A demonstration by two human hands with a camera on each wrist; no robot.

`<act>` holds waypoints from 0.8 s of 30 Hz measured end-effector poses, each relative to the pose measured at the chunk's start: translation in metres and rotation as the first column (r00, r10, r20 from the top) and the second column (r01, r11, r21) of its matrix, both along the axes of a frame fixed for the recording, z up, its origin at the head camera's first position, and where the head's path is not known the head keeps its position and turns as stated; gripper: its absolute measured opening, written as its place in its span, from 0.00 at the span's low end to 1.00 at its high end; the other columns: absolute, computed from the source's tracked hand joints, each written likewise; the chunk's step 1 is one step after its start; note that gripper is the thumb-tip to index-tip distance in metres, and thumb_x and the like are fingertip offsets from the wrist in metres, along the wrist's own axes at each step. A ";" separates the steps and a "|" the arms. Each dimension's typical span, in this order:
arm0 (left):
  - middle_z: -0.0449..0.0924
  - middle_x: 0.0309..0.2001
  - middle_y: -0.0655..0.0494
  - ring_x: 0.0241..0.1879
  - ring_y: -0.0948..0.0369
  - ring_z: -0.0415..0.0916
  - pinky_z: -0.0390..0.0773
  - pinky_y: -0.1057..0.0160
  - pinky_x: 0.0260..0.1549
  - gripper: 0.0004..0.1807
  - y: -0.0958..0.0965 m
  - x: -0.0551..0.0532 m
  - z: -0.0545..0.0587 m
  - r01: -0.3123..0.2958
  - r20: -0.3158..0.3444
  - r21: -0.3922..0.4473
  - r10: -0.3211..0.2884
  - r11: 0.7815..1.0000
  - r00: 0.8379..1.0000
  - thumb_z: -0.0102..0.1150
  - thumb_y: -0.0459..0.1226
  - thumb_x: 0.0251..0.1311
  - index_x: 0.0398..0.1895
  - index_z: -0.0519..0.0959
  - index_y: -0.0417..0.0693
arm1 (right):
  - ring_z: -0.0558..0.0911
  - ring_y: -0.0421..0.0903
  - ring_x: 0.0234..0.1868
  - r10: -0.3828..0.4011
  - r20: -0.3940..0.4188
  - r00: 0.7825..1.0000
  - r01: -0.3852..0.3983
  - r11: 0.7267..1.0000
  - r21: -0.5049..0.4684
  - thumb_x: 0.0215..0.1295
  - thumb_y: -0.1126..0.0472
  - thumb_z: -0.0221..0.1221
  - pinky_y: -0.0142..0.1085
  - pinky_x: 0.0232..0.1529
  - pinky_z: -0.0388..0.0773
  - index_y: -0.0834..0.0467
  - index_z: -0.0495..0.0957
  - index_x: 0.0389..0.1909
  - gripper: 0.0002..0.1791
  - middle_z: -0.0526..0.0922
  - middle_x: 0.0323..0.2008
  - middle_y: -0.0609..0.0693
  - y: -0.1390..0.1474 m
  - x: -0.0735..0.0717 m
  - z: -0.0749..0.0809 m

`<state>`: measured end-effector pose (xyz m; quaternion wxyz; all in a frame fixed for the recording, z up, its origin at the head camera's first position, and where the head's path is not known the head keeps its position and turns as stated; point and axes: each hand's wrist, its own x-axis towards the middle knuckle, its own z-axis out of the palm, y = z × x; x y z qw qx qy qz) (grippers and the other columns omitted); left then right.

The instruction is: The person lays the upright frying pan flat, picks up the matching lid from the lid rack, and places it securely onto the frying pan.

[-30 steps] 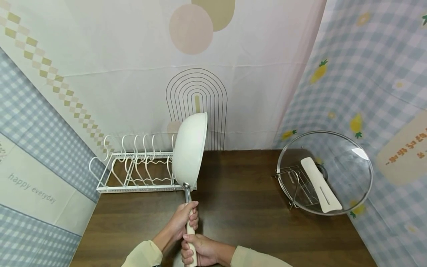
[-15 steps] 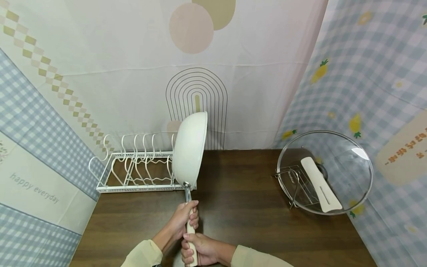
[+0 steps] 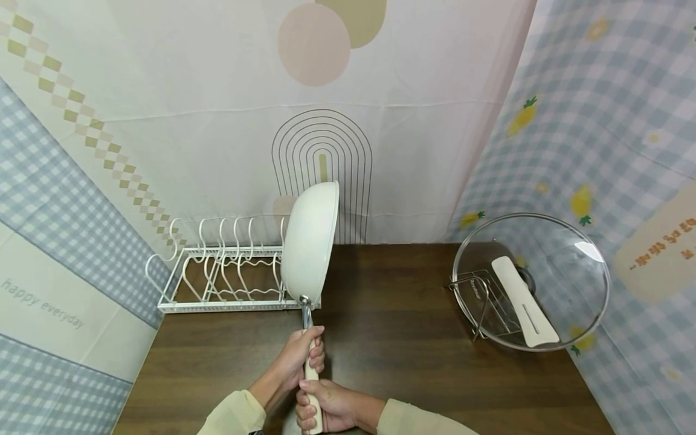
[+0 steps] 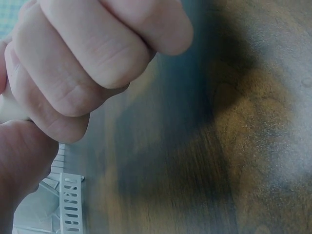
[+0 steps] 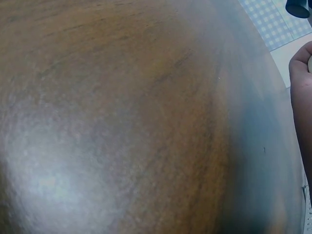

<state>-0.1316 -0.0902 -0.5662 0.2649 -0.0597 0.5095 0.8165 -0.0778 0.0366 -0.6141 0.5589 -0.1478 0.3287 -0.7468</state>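
A white wok [image 3: 310, 241] stands on its edge at the right end of the white wire rack [image 3: 217, 308], its rounded outside facing left. Its cream handle [image 3: 311, 370] points toward me. My left hand [image 3: 299, 355] grips that handle just below the metal neck. Lower down, my right hand [image 3: 328, 406] wraps round the handle's end. In the left wrist view, curled fingers [image 4: 83, 53] close round the pale handle. The right wrist view shows mostly the wooden tabletop [image 5: 122, 107], with part of an arm [image 5: 303, 112] at its right edge.
A glass lid [image 3: 584, 284] with a cream handle bar [image 3: 524, 302] leans in a small metal wire stand [image 3: 478, 302] on the right. The rack's several curved dividers [image 3: 239, 278] stretch left of the wok. Patterned cloth [image 3: 413, 121] hangs behind and at both sides.
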 end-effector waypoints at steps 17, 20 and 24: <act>0.59 0.12 0.63 0.09 0.68 0.59 0.64 0.69 0.11 0.18 0.000 0.001 0.003 -0.005 -0.005 0.028 0.005 1.000 1.000 0.51 0.41 0.70 0.20 0.63 0.51 | 0.65 0.35 0.21 0.001 0.010 1.000 -0.001 1.000 -0.007 0.76 0.41 0.40 0.29 0.31 0.64 0.46 0.65 0.24 0.22 0.64 0.18 0.37 0.000 -0.001 0.003; 0.59 0.12 0.63 0.09 0.68 0.59 0.64 0.69 0.11 0.18 0.001 0.000 0.004 -0.005 -0.005 0.030 0.005 1.000 1.000 0.51 0.41 0.70 0.20 0.64 0.51 | 0.65 0.35 0.21 0.002 0.008 1.000 -0.002 1.000 -0.011 0.77 0.41 0.39 0.29 0.32 0.64 0.46 0.65 0.23 0.22 0.65 0.18 0.37 0.001 -0.001 0.003; 0.58 0.12 0.63 0.09 0.68 0.59 0.64 0.69 0.11 0.18 0.001 0.000 0.005 -0.008 -0.005 0.031 0.009 0.999 1.000 0.50 0.41 0.70 0.19 0.63 0.51 | 0.65 0.35 0.21 0.005 0.003 1.000 -0.005 1.000 -0.008 0.77 0.41 0.39 0.29 0.32 0.65 0.46 0.65 0.23 0.22 0.65 0.18 0.36 0.001 -0.001 0.004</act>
